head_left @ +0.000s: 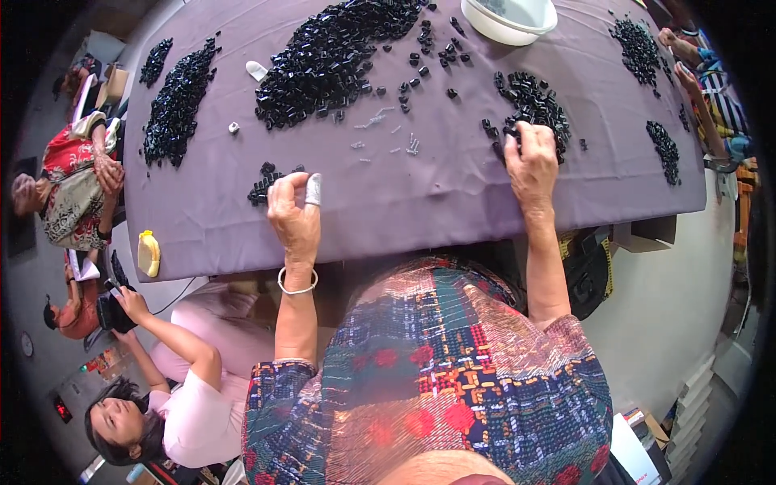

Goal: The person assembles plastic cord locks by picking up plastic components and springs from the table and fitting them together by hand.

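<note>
My left hand (293,214), with a pale finger cot (314,190) on one digit and a bangle (297,280) at the wrist, has its fingers bent in beside a small heap of black parts (263,184). Anything between those fingertips is too small to make out. My right hand (532,166) reaches over the near edge of a larger heap of small glossy black parts (537,101). Its fingers are drawn together at a black piece, partly hidden by the hand. Clear little pins or strips (412,145) lie on the cloth between both hands.
A big mound of black parts (323,61) and a white basin (513,24) stand farther back. More heaps (178,105) lie left and right (638,52). A yellow item (149,254) sits at the table's left corner. One person (202,404) sits close on my left; others flank the table.
</note>
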Tool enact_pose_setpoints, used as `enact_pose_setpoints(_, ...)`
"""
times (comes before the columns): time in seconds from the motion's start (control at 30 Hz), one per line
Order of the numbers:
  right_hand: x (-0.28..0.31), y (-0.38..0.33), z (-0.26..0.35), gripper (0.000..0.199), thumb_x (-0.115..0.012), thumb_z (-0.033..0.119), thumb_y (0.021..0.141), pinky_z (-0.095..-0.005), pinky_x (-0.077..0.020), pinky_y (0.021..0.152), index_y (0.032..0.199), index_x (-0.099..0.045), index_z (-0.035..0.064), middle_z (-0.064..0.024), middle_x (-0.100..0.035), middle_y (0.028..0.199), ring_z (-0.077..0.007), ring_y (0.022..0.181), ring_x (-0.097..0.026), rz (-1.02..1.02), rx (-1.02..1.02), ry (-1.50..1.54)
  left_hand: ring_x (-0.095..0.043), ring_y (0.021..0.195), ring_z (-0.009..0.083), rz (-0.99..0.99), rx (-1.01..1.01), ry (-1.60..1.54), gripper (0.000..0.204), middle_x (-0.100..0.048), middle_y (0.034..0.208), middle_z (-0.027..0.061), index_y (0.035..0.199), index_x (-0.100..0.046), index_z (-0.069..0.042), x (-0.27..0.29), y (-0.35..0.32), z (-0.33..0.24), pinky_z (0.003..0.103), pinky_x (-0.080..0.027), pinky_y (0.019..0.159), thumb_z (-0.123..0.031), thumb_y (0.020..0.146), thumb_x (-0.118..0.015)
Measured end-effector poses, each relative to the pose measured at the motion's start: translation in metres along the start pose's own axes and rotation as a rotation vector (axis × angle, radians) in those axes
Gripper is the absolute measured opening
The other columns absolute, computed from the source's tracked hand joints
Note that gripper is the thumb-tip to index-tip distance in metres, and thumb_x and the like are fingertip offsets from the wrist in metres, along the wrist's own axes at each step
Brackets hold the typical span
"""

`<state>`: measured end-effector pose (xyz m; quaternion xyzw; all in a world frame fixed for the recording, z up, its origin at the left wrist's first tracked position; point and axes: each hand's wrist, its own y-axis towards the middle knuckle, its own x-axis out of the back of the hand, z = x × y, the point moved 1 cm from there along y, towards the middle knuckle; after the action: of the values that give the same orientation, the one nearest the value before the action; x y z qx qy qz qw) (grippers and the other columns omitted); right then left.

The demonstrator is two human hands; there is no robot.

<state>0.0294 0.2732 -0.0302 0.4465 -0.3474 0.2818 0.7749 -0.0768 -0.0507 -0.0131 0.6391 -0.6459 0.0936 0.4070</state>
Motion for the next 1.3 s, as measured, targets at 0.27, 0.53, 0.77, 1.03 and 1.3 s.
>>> enact_pose_setpoints(0.27,-0.028,0.028,0.021,0.024,-0.062,-0.001,0.080,-0.0335,-0.0478,0.084,0.104,-0.061,0.0018,-0.0132,-0.060,0.102,-0.0278,0.096,-0.059,0.067,0.146,0.418,-0.053,0.089,0.0258,-0.103,-0.157,0.362,0.016,-0.062,0.088,0.0051,0.084,-0.064,-0.009,-0.004,0.004,0.024,0.038,-0.043,0.081,-0.006,0.072,-0.073)
enact_pose_setpoints(0.53,0.014,0.019,-0.022,0.014,-0.060,-0.002,0.084,-0.0268,-0.0482,0.072,0.096,-0.066,0.0016,-0.0084,-0.063,0.091,-0.0168,0.081,-0.060,-0.094,-0.042,0.434,-0.050,0.097,0.0258,-0.197,-0.151,0.378,0.017,-0.060,0.096,0.0047,0.086,-0.068,-0.010,0.000,-0.001,0.024,0.038,-0.042,0.086,-0.005,0.071,-0.073)
enact_pose_setpoints(0.77,0.019,0.003,-0.004,0.016,-0.064,-0.003,0.078,-0.0318,-0.0490,0.074,0.093,-0.066,0.0026,-0.0096,-0.062,0.089,-0.0219,0.083,-0.060,-0.024,0.150,0.285,-0.052,0.097,0.0253,0.007,-0.233,0.157,0.023,-0.060,0.096,0.0048,0.088,-0.066,-0.011,-0.023,-0.022,-0.035,0.037,-0.042,0.086,-0.001,0.068,-0.073)
enact_pose_setpoints(1.03,-0.005,0.006,0.028,0.022,-0.066,0.007,0.074,-0.0358,-0.0417,0.078,0.096,-0.063,0.0099,-0.0050,-0.058,0.095,-0.0234,0.092,-0.055,0.202,0.275,0.145,-0.053,0.092,0.0262,0.247,-0.333,-0.099,0.022,-0.060,0.093,0.0055,0.083,-0.064,-0.008,-0.052,-0.046,-0.077,0.037,-0.043,0.082,-0.001,0.064,-0.073)
enact_pose_setpoints(1.3,-0.003,0.018,0.018,0.038,-0.064,0.005,0.074,-0.0373,-0.0402,0.091,0.111,-0.061,0.0102,-0.0062,-0.057,0.117,-0.0247,0.111,-0.051,0.115,0.220,0.074,-0.054,0.092,0.0254,0.267,-0.296,-0.111,0.022,-0.060,0.091,0.0052,0.082,-0.065,-0.008,-0.053,-0.049,-0.070,0.036,-0.043,0.083,-0.001,0.063,-0.074)
